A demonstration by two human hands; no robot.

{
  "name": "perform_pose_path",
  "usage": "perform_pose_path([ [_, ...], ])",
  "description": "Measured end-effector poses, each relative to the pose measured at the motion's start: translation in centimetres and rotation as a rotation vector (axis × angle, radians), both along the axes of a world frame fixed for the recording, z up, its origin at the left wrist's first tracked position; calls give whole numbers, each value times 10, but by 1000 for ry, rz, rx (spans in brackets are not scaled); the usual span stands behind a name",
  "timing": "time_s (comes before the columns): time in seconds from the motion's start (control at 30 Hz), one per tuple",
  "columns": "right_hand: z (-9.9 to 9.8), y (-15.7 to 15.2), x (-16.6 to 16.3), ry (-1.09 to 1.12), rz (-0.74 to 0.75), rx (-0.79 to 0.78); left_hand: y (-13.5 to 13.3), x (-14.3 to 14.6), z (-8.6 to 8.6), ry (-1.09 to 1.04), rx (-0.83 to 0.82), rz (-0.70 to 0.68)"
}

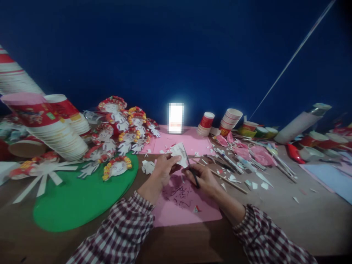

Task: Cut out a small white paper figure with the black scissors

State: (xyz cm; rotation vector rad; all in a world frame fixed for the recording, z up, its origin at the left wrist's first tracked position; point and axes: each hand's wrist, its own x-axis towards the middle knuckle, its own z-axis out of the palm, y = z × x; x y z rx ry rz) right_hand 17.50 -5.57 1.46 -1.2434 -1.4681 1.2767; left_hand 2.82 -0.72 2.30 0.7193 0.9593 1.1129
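White paper scrap [178, 151], seemingly half-cut, is pinched in left hand [163, 168] fingers as the right hand [204, 178] grips dark scissors [191, 169] near finished red-crowned paper dolls [121, 128].

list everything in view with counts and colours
paper piece: one, white, in left hand
scissors: one, dark, in right hand
pink sheets: two, pink, under and behind the hands
mat: one, green, round, left
paper dolls: several, red-yellow-white, on and behind mat
cup stacks: several, red-white, far left and back right
lit screen: one, white, against blue wall
scraps: many, white, right of hands
table: one, brown, underneath
left hand: one, checked sleeve, grips paper piece
right hand: one, checked sleeve, grips scissors
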Motion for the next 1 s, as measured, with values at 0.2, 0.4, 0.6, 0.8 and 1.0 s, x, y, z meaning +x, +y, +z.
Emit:
perform_pose_path([
  [0.2,-2,1,1,-18,-6,16,1,0,0,26,-12,16],
  [0.4,-4,3,4,-1,14,45,0,1,1,40,-11,-38],
  [0.6,0,5,5,-16,9,102,-2,2,3,45,-21,-71],
  [0.8,0,5,5,-38,10,116,-1,3,3,14,-24,-66],
  [1.0,-2,5,5,-31,6,91,-2,3,3,30,-32,-55],
])
